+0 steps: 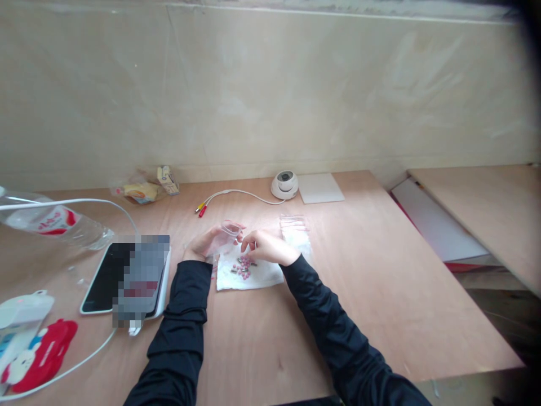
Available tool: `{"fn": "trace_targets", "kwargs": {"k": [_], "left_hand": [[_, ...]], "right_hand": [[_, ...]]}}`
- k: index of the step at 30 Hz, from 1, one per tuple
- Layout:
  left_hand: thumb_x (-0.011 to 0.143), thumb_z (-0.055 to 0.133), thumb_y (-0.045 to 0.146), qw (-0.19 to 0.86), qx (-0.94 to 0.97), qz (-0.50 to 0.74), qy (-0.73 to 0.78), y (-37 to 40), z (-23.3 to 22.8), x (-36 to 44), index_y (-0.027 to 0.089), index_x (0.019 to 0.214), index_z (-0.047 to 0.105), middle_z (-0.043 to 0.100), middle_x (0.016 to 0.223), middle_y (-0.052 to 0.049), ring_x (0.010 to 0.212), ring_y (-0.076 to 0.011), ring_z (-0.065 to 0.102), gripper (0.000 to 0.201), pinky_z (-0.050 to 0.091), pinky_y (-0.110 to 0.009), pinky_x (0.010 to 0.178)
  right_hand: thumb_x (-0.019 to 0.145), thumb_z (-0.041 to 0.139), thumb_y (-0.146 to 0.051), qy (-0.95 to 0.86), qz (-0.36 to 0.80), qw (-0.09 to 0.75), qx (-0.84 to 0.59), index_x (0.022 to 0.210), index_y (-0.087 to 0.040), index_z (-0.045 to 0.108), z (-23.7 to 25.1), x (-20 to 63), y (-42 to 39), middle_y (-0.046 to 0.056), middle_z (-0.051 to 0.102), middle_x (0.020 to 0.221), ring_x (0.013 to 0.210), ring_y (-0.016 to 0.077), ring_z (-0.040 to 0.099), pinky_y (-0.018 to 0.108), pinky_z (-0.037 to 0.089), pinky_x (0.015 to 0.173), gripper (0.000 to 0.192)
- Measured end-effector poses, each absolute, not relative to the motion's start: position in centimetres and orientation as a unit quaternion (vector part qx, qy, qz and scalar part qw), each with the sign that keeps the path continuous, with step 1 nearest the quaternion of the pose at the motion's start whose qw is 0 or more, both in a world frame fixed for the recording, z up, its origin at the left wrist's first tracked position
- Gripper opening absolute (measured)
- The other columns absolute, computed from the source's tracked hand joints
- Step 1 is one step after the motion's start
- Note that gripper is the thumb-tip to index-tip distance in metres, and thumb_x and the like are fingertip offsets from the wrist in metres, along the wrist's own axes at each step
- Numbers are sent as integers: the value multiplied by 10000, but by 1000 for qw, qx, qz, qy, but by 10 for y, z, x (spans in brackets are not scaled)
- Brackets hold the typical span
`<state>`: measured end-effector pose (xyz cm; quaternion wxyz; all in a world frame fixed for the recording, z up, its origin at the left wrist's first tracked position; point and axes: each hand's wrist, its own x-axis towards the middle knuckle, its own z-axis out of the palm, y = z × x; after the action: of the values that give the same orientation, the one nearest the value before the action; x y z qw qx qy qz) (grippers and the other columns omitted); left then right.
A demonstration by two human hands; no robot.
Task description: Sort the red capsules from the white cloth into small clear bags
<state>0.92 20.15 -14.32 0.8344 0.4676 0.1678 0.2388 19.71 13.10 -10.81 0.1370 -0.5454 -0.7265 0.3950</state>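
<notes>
My left hand (203, 242) is closed on a small clear zip bag (220, 241), whose mouth seems to be held apart at the top. Close to that mouth, the fingertips of my right hand (269, 246) are pinched together; whatever they hold is too small to make out. Below both hands lies a white cloth or tissue (257, 279). On it is a loose heap of small pink beads (244, 274) with a few dark metallic pieces among them. More flat zip bags (296, 230) are stacked just past my right wrist.
A white dome camera (284, 185) with a cable and a white panel (321, 188) stand by the wall. To the left are a phone (103, 279), a plastic bottle (59, 221), a white charging cable (95, 201), a red case (51, 352) and a snack packet (141, 190).
</notes>
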Motion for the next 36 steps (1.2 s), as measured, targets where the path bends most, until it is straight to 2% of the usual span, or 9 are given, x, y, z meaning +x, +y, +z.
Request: {"fn": "trace_targets", "kwargs": {"k": [7,13,18,22,27,29,32,36], "left_hand": [[663,648,546,834,466,240,172,201,-142,10,94,1029,669,653,823,-94,723,-190,575,582,389,-267,609],[639,662,571,836,465,235,170,203,-146,9,102,1043,663,645,839,-94,748,-189,567,619,402,-279,642],[666,634,562,835,468,231,174,204,-152,6,105,1064,651,638,847,-96,758,-194,567,606,409,-283,654],[675,625,535,828,477,235,179,204,-151,5,96,1046,657,634,828,-98,742,-192,563,576,412,-279,639],[671,644,514,835,470,234,166,203,-146,5,99,1064,646,632,852,-106,740,-194,558,572,401,-261,586],[666,656,501,833,474,236,161,203,-145,5,87,1062,646,637,852,-113,741,-195,558,572,407,-265,601],[668,660,484,830,484,231,157,204,-147,4,87,1059,648,643,858,-116,753,-200,564,557,412,-273,624],[687,656,471,825,489,245,146,206,-155,3,156,1003,668,649,830,-75,765,-194,575,447,417,-283,655]], "right_hand": [[677,660,-227,-728,373,98,-567,760,-210,687,-113,185,129,-16,660,646,587,113,583,197,364,554,89],[651,674,-259,-751,328,71,-568,679,-205,663,-112,179,127,0,675,678,640,144,594,210,340,532,62],[665,654,-210,-738,366,71,-563,686,-182,661,-114,186,129,1,653,628,581,123,565,205,335,522,35],[724,622,-223,-710,329,164,-601,740,-166,660,-109,196,132,8,630,655,606,120,545,213,339,550,69],[833,543,-331,-614,219,411,-637,845,-169,624,-94,199,133,3,575,686,623,117,513,224,370,593,181],[846,530,-371,-592,215,476,-614,868,-172,616,-89,196,132,0,551,676,621,119,500,226,382,598,218],[848,527,-406,-588,231,506,-587,863,-173,627,-84,190,129,0,534,668,611,118,483,230,390,591,254],[832,561,-397,-641,276,475,-536,922,-179,660,-85,184,127,-4,539,690,611,103,476,223,397,602,256]]}}
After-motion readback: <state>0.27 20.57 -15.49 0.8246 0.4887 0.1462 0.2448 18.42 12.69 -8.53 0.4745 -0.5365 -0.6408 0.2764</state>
